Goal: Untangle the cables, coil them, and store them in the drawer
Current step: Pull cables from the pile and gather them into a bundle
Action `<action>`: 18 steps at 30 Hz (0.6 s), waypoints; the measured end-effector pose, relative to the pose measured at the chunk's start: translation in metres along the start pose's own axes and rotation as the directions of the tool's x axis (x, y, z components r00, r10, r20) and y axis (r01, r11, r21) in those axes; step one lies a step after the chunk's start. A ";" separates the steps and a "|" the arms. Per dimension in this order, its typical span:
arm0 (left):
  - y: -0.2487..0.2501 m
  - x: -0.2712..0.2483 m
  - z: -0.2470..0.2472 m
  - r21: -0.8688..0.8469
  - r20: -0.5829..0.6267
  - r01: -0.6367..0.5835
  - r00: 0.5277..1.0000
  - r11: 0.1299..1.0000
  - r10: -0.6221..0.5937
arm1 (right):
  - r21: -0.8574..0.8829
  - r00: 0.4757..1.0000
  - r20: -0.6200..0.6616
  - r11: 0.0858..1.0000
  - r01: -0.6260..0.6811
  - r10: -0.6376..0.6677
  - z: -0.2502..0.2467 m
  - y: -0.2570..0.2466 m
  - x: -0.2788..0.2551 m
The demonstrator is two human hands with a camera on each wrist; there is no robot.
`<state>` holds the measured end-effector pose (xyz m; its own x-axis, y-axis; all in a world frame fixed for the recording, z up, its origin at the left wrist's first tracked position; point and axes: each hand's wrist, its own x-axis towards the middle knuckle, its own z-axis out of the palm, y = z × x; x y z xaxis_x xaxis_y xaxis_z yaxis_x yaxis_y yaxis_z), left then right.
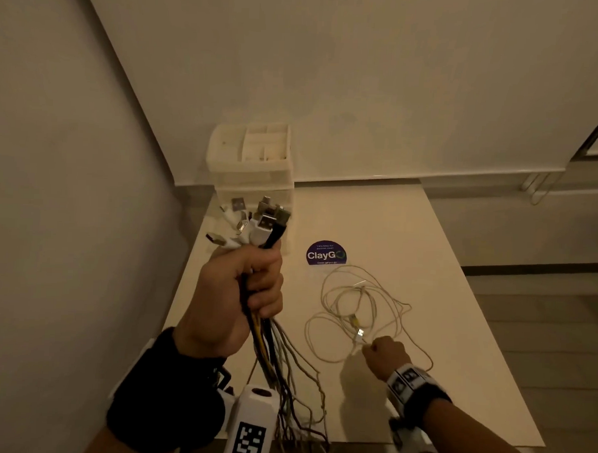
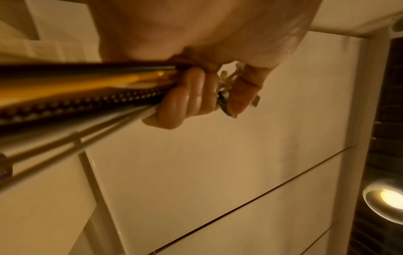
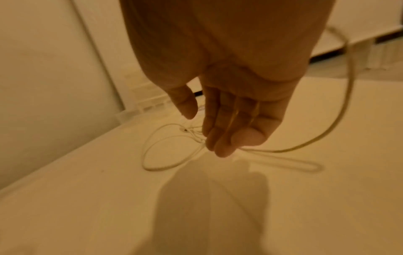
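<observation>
My left hand (image 1: 251, 285) is raised above the table's left side and grips a thick bundle of cables (image 1: 257, 225). Its USB plugs fan out above the fist, and black, yellow and white strands hang below it. In the left wrist view my fingers (image 2: 187, 100) wrap round the bundle (image 2: 87, 91). A loose white cable (image 1: 356, 296) lies in tangled loops on the table (image 1: 442, 265). My right hand (image 1: 383, 351) is low over its near end. Its fingers are straight in the right wrist view, hand (image 3: 207, 132) open, fingertips at the white cable (image 3: 350, 81).
A translucent plastic drawer unit (image 1: 255, 177) stands at the table's back left corner against the wall. A round purple ClayGo sticker (image 1: 326, 253) is stuck on the tabletop beside it. Walls close in at the left and back; the table's right edge drops to the floor.
</observation>
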<state>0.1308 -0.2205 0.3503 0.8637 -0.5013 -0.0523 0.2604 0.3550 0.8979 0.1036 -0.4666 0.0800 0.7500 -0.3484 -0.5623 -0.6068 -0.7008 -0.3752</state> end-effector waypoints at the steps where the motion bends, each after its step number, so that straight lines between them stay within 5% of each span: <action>1: -0.001 0.001 0.002 0.012 -0.025 0.019 1.000 1.000 -0.019 | 0.038 0.998 0.015 0.998 -0.056 0.055 0.003 -0.008 0.005; 8: -0.017 0.013 0.004 0.001 -0.138 0.059 0.989 0.998 -0.058 | 0.148 0.991 0.005 0.980 -0.131 0.132 0.031 -0.025 0.022; 13: -0.029 0.022 0.002 0.014 -0.152 0.058 0.987 0.998 -0.055 | 0.412 0.987 -0.045 0.903 -0.123 0.154 0.024 -0.019 0.019; 14: -0.030 0.024 0.003 0.015 -0.159 0.063 0.986 0.998 -0.060 | 0.557 0.990 -0.046 0.826 -0.084 0.131 0.018 -0.019 0.014; 16: -0.035 0.031 0.003 0.036 -0.179 0.065 0.982 0.997 -0.057 | 0.853 0.995 -0.061 0.521 0.011 0.079 -0.005 -0.026 -0.005; 18: -0.041 0.039 0.005 0.052 -0.205 0.068 0.977 0.996 -0.056 | 0.972 0.996 -0.081 0.219 0.084 -0.023 -0.039 -0.038 -0.033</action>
<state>0.1518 -0.2582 0.3136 0.9178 -0.3481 -0.1907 0.2955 0.2783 0.9139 0.1121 -0.4528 0.1420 0.7825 -0.3814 -0.4921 -0.3258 0.4226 -0.8457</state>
